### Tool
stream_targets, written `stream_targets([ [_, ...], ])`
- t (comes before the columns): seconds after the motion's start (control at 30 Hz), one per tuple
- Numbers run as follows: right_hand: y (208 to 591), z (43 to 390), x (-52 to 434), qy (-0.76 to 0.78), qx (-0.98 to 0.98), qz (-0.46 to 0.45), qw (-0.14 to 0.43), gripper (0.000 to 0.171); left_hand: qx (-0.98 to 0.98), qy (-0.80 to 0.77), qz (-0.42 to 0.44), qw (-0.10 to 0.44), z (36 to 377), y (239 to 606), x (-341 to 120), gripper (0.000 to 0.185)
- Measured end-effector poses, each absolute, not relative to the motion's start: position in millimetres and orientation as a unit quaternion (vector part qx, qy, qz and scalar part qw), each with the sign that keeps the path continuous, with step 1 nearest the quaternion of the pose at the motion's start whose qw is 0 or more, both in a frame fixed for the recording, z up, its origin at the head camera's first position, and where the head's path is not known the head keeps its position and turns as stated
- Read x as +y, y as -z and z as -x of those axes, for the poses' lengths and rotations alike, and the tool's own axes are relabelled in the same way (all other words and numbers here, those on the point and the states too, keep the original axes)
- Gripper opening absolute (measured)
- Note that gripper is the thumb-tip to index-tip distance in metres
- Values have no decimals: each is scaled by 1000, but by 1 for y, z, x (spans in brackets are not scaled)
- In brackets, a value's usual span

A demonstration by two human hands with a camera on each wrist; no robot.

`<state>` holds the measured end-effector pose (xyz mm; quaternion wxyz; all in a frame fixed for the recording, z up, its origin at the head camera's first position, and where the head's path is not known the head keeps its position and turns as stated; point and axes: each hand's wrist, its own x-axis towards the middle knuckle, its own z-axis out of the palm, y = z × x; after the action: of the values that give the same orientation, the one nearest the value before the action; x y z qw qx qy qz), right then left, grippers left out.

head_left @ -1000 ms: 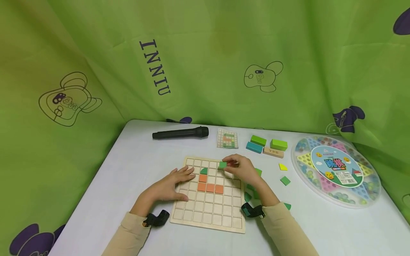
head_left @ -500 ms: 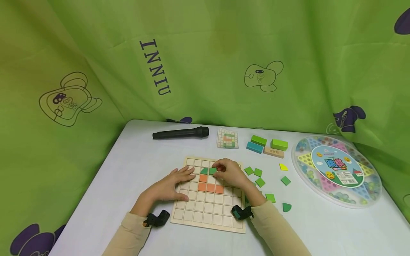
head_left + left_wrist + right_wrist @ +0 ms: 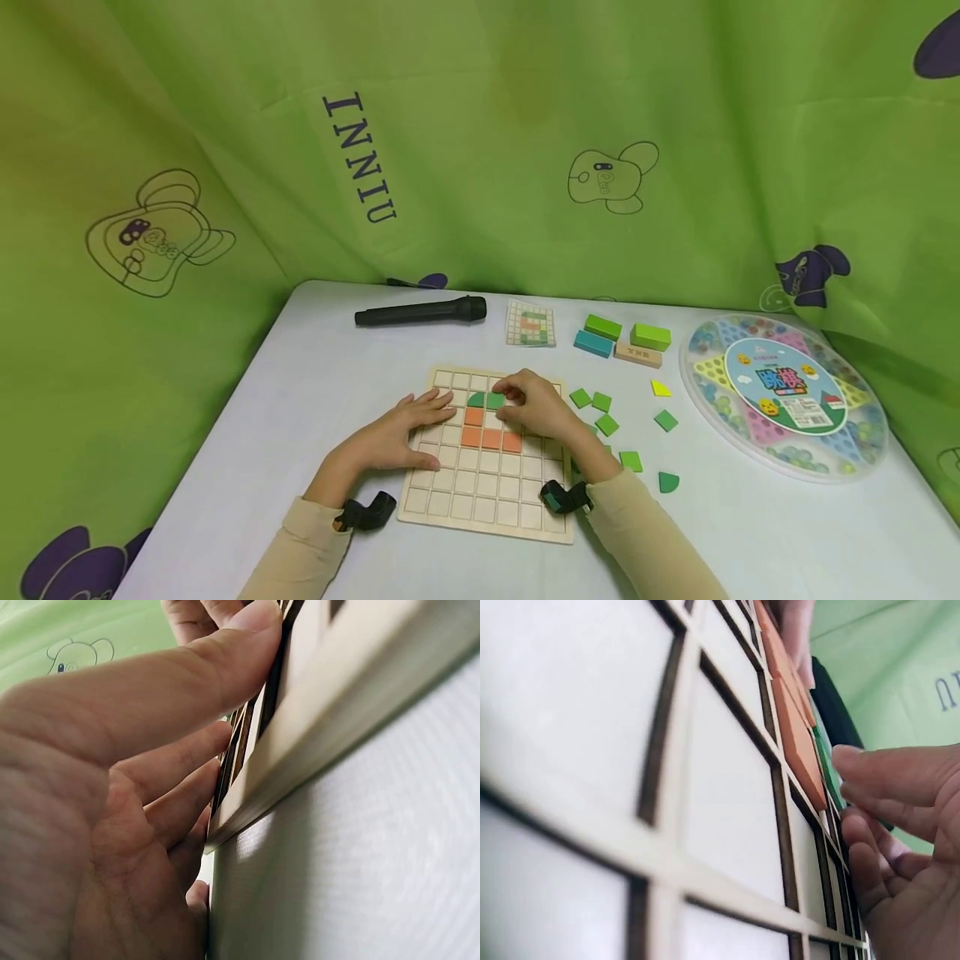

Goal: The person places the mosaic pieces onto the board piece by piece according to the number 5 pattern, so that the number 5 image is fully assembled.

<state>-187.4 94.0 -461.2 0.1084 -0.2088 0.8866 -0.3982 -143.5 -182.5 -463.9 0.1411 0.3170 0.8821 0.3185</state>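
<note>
Our right hand (image 3: 534, 406) pinches the green tile (image 3: 496, 400) in a cell of the wooden board (image 3: 480, 492), beside the green quarter-round tile (image 3: 476, 400); our left hand (image 3: 390, 437) lies flat with straight fingers on the board's left edge. If the tile goes in tilted, we think it may catch on the grid and jump out. A push could also move the orange tiles (image 3: 491, 437) just below.

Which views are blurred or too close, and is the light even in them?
Head view: sharp, soft even light, edges slightly bent. Left wrist view: the left hand fills the picture, blurred. Right wrist view: the near wooden board is soft and washed out.
</note>
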Motion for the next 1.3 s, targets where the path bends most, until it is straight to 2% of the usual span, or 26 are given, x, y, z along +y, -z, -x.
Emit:
stream_targets([
  [0.17,458,179,109,450,867,182,109,40,881,-320,-316,145,143,465,-181,81],
  [0.47,449,168,164,467,868,164,45,45,878,-323,-319,150,141,468,-181,83],
  [0.7,455,175,195,437,889,123,58,43,882,-322,-313,140,140,466,-185,82],
  [1.03,468,181,204,383,911,148,44,30,883,-319,-318,134,142,463,-184,82],
  [1.3,468,182,205,382,917,109,37,29,882,-322,-314,141,144,463,-182,83],
])
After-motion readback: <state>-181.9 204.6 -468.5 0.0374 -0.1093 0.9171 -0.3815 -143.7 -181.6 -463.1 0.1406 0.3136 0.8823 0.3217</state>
